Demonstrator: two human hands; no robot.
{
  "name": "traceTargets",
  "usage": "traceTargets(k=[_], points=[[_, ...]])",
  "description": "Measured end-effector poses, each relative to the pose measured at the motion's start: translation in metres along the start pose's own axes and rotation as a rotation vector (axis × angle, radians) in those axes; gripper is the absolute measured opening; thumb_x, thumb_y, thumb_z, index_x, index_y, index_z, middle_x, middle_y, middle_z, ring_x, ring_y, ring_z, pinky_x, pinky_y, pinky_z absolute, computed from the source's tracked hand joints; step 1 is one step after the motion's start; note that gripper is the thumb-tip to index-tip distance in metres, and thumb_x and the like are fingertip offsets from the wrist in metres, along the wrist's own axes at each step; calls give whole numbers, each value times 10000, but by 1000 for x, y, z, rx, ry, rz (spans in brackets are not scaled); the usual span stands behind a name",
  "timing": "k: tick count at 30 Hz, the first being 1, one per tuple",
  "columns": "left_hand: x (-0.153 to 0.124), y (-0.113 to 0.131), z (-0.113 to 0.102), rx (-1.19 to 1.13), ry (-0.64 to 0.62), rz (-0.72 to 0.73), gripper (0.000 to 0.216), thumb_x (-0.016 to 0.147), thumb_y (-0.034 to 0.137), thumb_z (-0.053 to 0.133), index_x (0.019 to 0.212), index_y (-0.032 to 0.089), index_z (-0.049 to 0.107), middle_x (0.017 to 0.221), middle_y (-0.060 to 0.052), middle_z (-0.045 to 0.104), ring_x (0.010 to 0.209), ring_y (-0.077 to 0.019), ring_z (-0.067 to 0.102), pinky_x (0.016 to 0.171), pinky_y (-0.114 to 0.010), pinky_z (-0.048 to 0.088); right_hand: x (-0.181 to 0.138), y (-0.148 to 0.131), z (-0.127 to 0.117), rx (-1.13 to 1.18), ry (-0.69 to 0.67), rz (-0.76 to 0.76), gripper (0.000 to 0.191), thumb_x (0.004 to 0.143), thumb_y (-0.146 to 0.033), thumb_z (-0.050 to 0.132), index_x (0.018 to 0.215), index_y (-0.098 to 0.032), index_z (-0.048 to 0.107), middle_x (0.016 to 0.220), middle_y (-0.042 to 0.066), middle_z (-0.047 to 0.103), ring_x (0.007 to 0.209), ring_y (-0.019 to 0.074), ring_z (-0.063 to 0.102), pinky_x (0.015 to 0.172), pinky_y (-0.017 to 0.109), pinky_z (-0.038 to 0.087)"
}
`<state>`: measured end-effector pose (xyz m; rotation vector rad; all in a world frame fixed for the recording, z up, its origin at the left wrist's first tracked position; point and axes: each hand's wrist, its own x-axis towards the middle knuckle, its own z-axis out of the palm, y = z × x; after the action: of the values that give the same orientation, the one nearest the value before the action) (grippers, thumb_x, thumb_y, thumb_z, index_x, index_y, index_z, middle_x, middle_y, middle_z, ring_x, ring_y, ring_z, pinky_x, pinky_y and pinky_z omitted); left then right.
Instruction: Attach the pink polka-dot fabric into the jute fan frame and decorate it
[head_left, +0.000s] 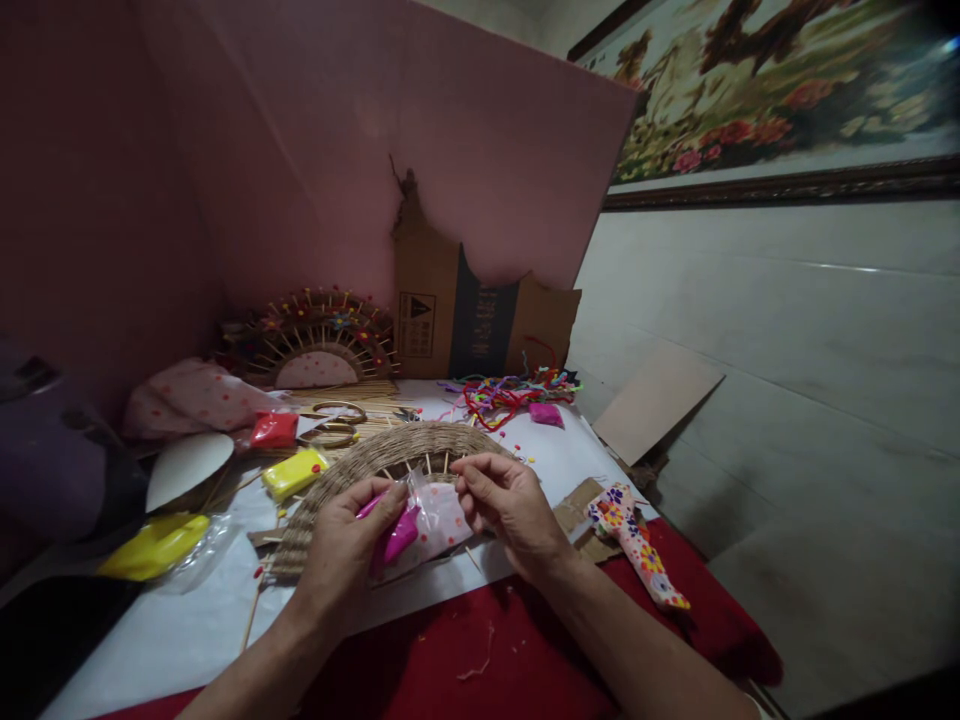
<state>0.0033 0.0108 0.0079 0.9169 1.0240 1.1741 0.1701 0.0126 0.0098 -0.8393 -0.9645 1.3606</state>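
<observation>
My left hand point(341, 540) is closed on a clear bag of magenta modelling clay point(401, 533), gripping it between thumb and fingers. Just to its right, my right hand point(514, 510) makes a pinch, thumb against forefinger; whatever lies between those fingertips is too small to make out. Behind and below both hands rests a half-round woven twine arch point(319, 490) with thin sticks along its inner edge. Pink dotted fabric point(448, 515) fills its middle, partly covered by the bag and my right hand.
Yellow clay packs point(294, 473), a red clay pack point(274, 429) and scissors point(337, 412) lie left. A finished-looking decorated fan point(319, 340) and torn cardboard point(427, 300) stand behind. Colourful pipe cleaners point(495, 395) sit at the back; a flowered fabric piece point(637, 550) lies right.
</observation>
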Motion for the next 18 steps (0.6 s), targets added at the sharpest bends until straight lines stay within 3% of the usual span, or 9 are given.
traceTargets(k=[3, 8, 11, 14, 18], points=[[1, 0, 0, 5, 2, 6, 334, 575, 412, 764, 687, 147, 594, 475, 58, 537, 385, -47, 437, 365, -136, 351, 1, -1, 0, 20, -26, -14, 259, 641, -297, 767, 785, -126, 637, 636, 13, 644, 467, 64, 556, 404, 147, 431], [1, -1, 0, 48, -6, 16, 316, 600, 415, 745, 673, 149, 591, 466, 61, 527, 373, -39, 412, 353, -128, 316, 0, -3, 0, 92, -76, 62, 324, 680, -406, 725, 649, -145, 536, 542, -25, 587, 356, 59, 487, 297, 149, 353], [1, -2, 0, 66, -10, 27, 309, 619, 419, 732, 674, 149, 590, 468, 63, 520, 377, -37, 399, 354, -125, 298, -1, -4, 0, 136, -85, 80, 318, 630, -354, 774, 665, -149, 533, 559, -29, 589, 399, 57, 500, 338, 145, 379], [1, -2, 0, 90, -17, 40, 297, 633, 416, 721, 680, 151, 594, 471, 67, 508, 379, -36, 377, 356, -129, 281, 0, -5, 1, 144, -29, 50, 312, 625, -360, 775, 734, -139, 584, 624, -6, 617, 474, 68, 543, 404, 157, 418], [1, -3, 1, 127, -44, 83, 310, 612, 420, 731, 654, 141, 601, 506, 53, 519, 431, -50, 406, 404, -144, 310, 1, -4, 0, 145, 63, 21, 335, 705, -456, 687, 687, -143, 567, 548, -31, 559, 387, 46, 461, 356, 157, 338]])
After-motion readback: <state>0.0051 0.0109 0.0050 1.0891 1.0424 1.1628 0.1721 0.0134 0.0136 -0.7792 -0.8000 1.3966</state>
